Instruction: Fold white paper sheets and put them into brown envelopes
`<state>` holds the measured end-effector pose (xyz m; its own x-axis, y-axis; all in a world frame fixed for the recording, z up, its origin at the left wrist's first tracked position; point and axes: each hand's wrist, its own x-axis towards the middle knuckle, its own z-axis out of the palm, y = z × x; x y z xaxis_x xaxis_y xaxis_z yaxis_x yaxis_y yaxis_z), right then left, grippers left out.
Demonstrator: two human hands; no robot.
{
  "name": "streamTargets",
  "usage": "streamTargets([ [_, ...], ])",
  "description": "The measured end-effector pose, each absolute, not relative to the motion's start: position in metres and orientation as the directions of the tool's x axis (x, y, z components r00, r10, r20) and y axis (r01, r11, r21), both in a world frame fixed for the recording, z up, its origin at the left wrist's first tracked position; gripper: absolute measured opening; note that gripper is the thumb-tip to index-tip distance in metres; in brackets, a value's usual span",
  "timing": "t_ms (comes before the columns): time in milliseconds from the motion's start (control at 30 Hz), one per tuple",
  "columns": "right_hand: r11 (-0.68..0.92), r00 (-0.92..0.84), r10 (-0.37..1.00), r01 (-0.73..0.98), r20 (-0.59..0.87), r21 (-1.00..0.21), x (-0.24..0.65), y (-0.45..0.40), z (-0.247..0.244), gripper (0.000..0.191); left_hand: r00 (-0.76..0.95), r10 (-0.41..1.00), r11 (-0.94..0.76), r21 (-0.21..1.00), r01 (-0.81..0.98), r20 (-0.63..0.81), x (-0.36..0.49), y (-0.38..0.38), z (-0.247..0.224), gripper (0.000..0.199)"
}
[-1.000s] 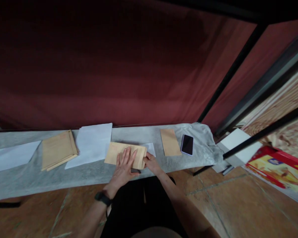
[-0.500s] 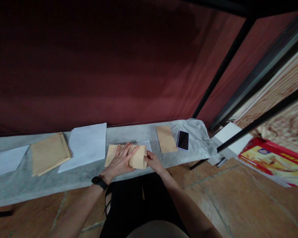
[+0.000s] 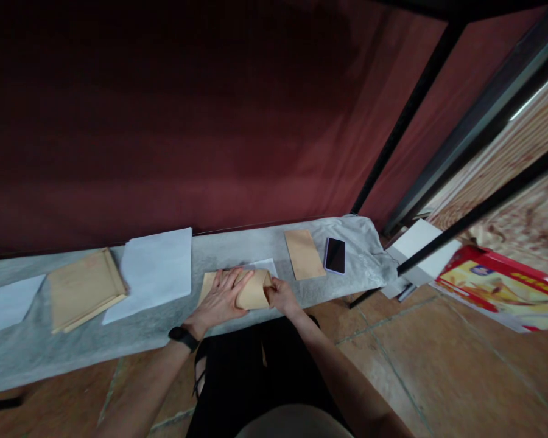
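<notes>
On the cloth (image 3: 242, 246), the envelope (image 3: 252, 292) bulges at its right end. The left hand (image 3: 222, 298) lies over it, fingers spread, seemingly steadying it; the right hand (image 3: 283, 298), half curled, reaches its mouth, perhaps spreading it. Whether those fingers pinch, I cannot tell.

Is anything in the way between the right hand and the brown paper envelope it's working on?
Nothing visible. The right hand is at the brown paper envelope's open end; the left hand lies spread on top.

Dim, soft shadows, edges stretched, perhaps slightly blurred
</notes>
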<state>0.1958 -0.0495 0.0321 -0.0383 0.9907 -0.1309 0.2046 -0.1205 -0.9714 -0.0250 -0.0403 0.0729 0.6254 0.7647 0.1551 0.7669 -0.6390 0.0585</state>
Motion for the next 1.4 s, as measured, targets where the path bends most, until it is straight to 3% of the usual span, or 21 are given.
streamTargets([
  [167,-0.234,0.003,0.972,0.164,-0.237,-0.958,0.197,-0.047,0.026,0.011,0.617,0.77,-0.634,0.077,0.77,0.161,-0.022,-0.041,0.071,0.106],
  [467,-0.227,0.065,0.974,0.218,-0.218,-0.949,0.212,-0.055,0.02,0.008,0.648,0.752,-0.658,0.082,0.748,0.123,-0.016,-0.041,0.059,0.106],
  [567,-0.182,0.131,0.98,0.254,-0.152,-0.95,0.222,-0.063,0.027,0.012,0.64,0.755,-0.654,0.104,0.749,0.144,-0.014,-0.041,0.06,0.105],
  [667,-0.033,0.194,0.98,0.338,0.035,-0.941,0.233,-0.074,0.038,0.02,0.613,0.772,-0.634,0.135,0.762,0.167,-0.013,-0.042,0.059,0.105],
  [767,0.103,0.104,0.984,0.348,0.147,-0.932,0.237,-0.083,0.048,0.024,0.601,0.776,-0.628,0.146,0.764,0.192,-0.012,-0.043,0.058,0.105],
  [900,0.017,-0.084,0.996,0.16,0.004,-0.987,0.233,-0.082,0.049,0.03,0.612,0.761,-0.643,0.124,0.756,0.214,-0.01,-0.045,0.057,0.102],
  [1000,-0.045,-0.197,0.978,0.101,-0.064,-0.994,0.228,-0.074,0.043,0.024,0.629,0.753,-0.654,0.112,0.748,0.193,-0.012,-0.048,0.056,0.104],
  [1167,-0.075,-0.177,0.979,0.128,-0.098,-0.989,0.221,-0.066,0.037,0.02,0.641,0.758,-0.652,0.145,0.744,0.123,-0.016,-0.053,0.052,0.109],
  [1400,-0.051,-0.034,0.997,0.3,-0.065,-0.952,0.221,-0.048,0.04,0.022,0.557,0.807,-0.582,0.111,0.805,0.195,-0.028,-0.059,0.059,0.103],
])
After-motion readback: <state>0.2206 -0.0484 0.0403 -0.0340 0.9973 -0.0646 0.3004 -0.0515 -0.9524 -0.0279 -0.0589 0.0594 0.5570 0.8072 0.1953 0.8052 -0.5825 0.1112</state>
